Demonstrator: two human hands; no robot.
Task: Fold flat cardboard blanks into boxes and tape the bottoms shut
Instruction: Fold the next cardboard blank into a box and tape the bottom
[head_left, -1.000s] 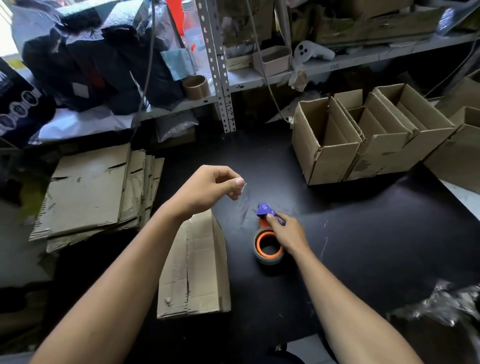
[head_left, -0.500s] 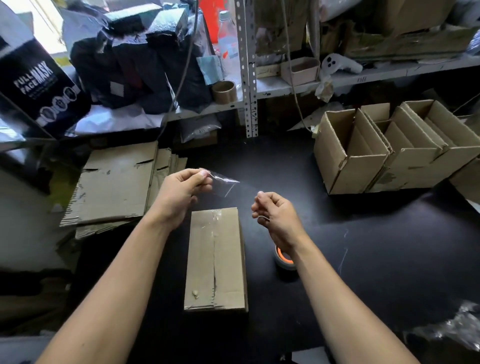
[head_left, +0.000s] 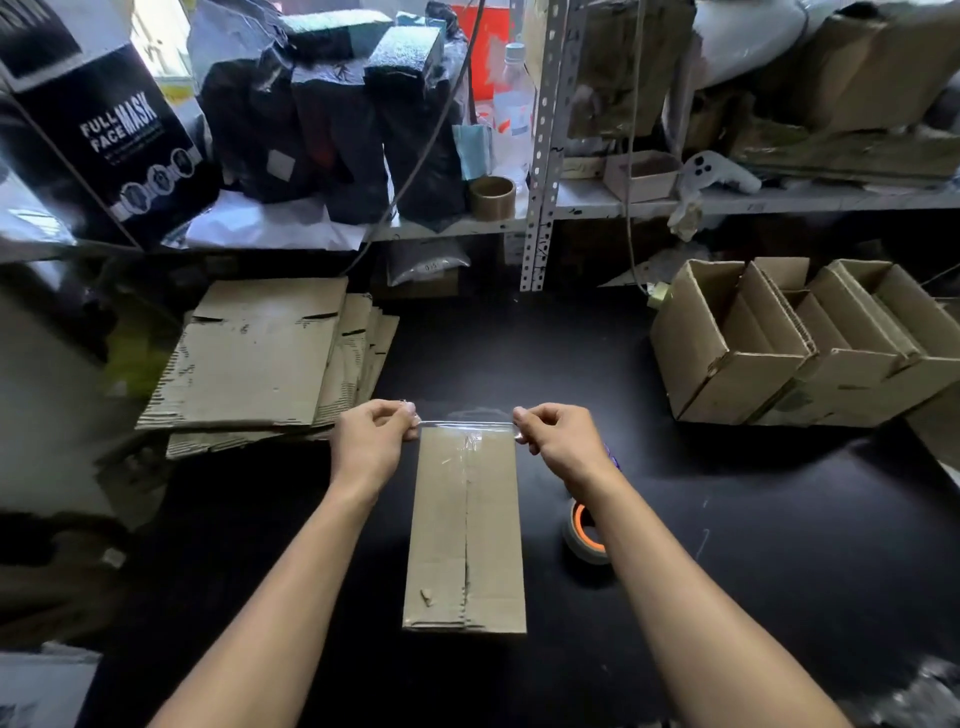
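Clear tape strip (head_left: 466, 424) pinched taut between left hand (head_left: 371, 441) and right hand (head_left: 561, 440).

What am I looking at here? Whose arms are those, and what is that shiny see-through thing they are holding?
Those arms belong to a person wearing a camera on their head, so you see what they see, looking down at a black table. The left hand and right hand each pinch one end of a clear strip of tape, stretched across the far end of a brown cardboard box. Its flaps meet along the middle. The tape roll sits beside the right arm. To the left lies a pile of flat cardboard blanks; to the right stand finished open boxes.
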